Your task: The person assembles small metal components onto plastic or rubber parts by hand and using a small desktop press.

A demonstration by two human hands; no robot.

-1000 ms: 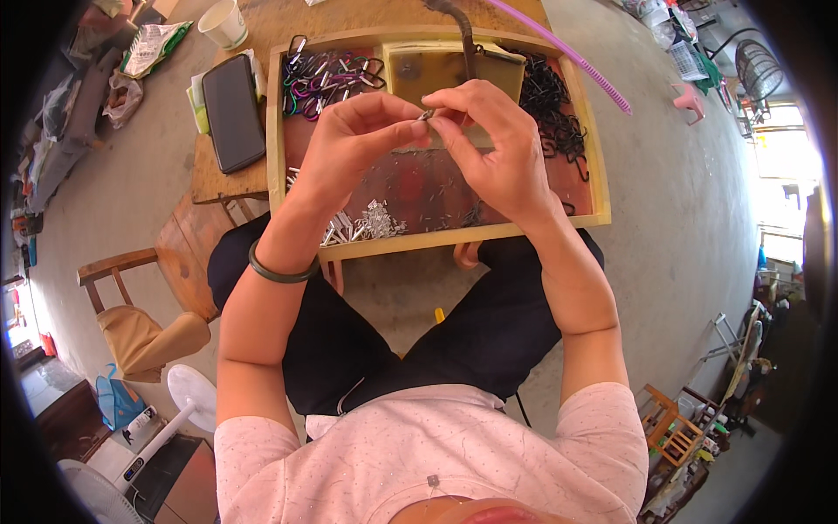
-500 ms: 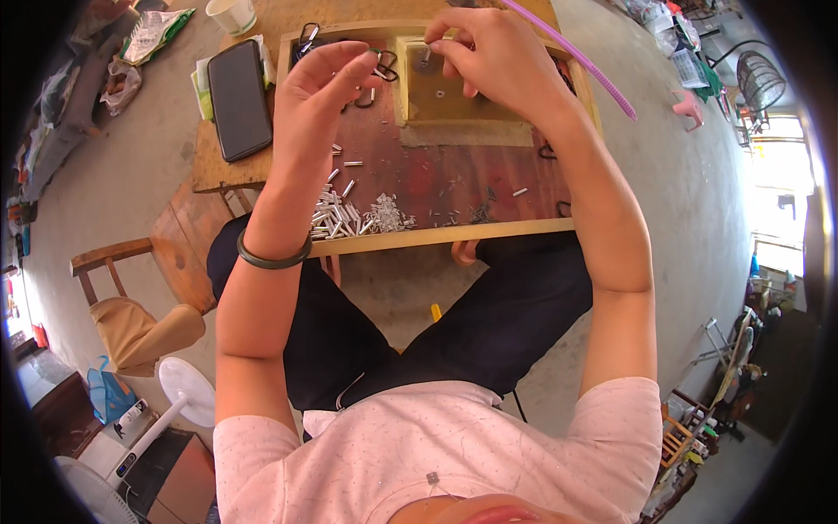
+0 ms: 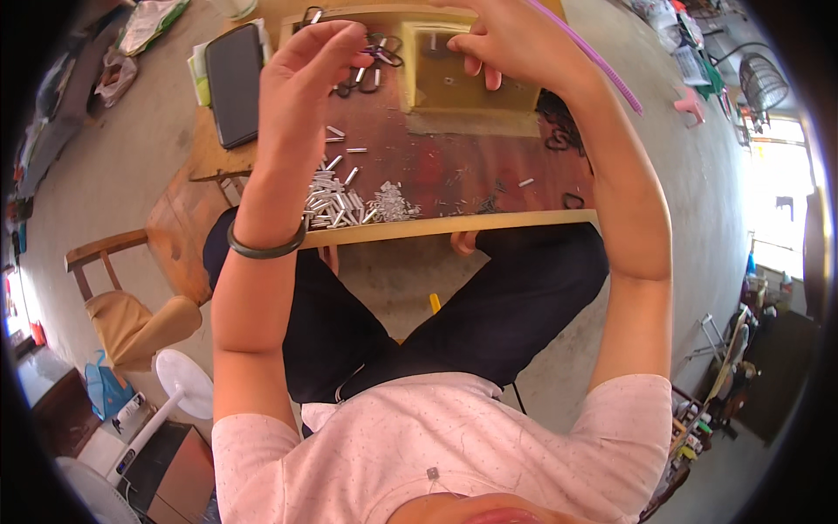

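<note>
My left hand (image 3: 310,65) is raised over the left part of a wooden tray (image 3: 436,166), thumb and fingertips pinched together; what they hold, if anything, is hidden. Just beyond the fingertips lie several black loops (image 3: 391,59), some with silver metal sleeves. My right hand (image 3: 524,44) reaches over the tray's far side, above a yellow-framed board (image 3: 445,87) that carries a small metal piece. Its thumb and index finger are apart, the index tip at the picture's top edge, and the other fingers curl loosely. I see nothing held there.
Silver tubes (image 3: 336,205) and smaller metal bits (image 3: 393,205) are heaped at the tray's near left. More black loops (image 3: 563,131) lie at its right side. A phone (image 3: 234,87) rests left of it, and a purple coiled hose (image 3: 602,65) hangs at right.
My right thumb and index finger have parted from a pinch over the board, and that hand has moved up and right. My left thumb and fingertips have come together.
</note>
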